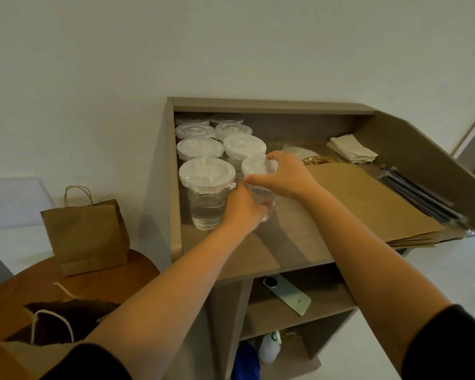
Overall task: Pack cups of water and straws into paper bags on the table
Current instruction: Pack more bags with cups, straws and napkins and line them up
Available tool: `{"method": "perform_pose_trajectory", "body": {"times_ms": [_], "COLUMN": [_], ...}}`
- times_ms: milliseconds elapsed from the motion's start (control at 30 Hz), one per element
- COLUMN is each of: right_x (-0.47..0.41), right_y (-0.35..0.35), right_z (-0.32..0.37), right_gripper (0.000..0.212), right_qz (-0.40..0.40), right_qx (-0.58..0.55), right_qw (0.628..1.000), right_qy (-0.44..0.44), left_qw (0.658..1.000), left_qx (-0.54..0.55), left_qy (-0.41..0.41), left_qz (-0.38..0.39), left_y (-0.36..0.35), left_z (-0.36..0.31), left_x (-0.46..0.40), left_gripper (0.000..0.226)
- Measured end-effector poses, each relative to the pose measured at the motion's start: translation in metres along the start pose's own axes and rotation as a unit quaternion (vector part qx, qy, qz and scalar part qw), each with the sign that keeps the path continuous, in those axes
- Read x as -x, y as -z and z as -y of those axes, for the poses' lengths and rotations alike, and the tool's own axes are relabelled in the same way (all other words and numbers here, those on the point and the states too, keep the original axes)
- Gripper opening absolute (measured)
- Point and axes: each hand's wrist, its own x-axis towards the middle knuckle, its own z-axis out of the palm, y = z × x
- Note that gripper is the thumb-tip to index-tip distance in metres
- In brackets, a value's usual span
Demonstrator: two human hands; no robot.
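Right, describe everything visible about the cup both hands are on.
The cup is clear plastic, closed with a whitish translucent lid, and looks partly filled with water. It stands upright on the wooden counter, at the front right of two rows of matching lidded cups, beside another front cup. The right hand grips its lid from above, fingers curled over the rim. The left hand wraps the lower body, hiding most of its base.

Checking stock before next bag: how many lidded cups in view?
8, in two columns on the counter's left: far pair, next pair, third pair, front-left, and front-right gripped by both hands. More may hide behind.
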Motion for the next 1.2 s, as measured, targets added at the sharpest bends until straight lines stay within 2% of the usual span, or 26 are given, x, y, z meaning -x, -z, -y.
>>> {"method": "perform_pose_trajectory", "body": {"times_ms": [133, 233, 300, 433, 600, 833, 967, 1067, 1133, 1200], "right_x": [0.022, 0.047, 0.065, 0.106, 0.155, 0.201, 0.214, 0.216, 0.214, 0.208], "right_y": [0.007, 0.018, 0.027, 0.042, 0.049, 0.026, -0.010, -0.048, -0.078, -0.107], "right_z": [0.001, 0.003, 0.006, 0.014, 0.029, 0.065, 0.089, 0.108, 0.121, 0.134], "right_gripper": [0.081, 0.076, 0.077, 0.083, 0.086, 0.095, 0.083, 0.096, 0.106, 0.107], "right_qz": [-0.023, -0.016, -0.010, -0.003, 0.028, 0.195, 0.209, 0.213, 0.222, 0.223], "right_qx": [-0.005, -0.025, -0.030, -0.036, -0.057, -0.018, -0.028, -0.031, -0.008, 0.003], "right_qw": [1.000, 0.999, 0.999, 0.998, 0.994, 0.971, 0.965, 0.962, 0.961, 0.962], "right_qy": [0.015, 0.028, 0.037, 0.057, 0.084, 0.135, 0.159, 0.166, 0.166, 0.160], "left_qw": [0.999, 0.985, 0.970, 0.964, 0.964, 0.981, 0.992, 0.998, 0.997, 0.996], "left_qx": [0.035, 0.142, 0.195, 0.156, 0.120, 0.111, 0.076, 0.045, 0.068, 0.046], "left_qy": [-0.028, -0.086, -0.130, -0.215, -0.238, -0.161, -0.098, -0.044, -0.003, 0.047], "left_qz": [0.011, 0.041, 0.059, 0.033, -0.025, -0.016, -0.011, 0.001, 0.039, 0.067], "left_y": [0.001, 0.004, 0.006, 0.016, 0.031, 0.062, 0.086, 0.113, 0.137, 0.163], "left_z": [0.001, 0.001, 0.000, -0.014, -0.011, 0.038, 0.069, 0.095, 0.120, 0.152], "left_x": [0.010, 0.029, 0.046, 0.097, 0.154, 0.216, 0.239, 0.244, 0.243, 0.241], "left_gripper": [0.079, 0.082, 0.075, 0.062, 0.058, 0.080, 0.083, 0.091, 0.084, 0.052]}}
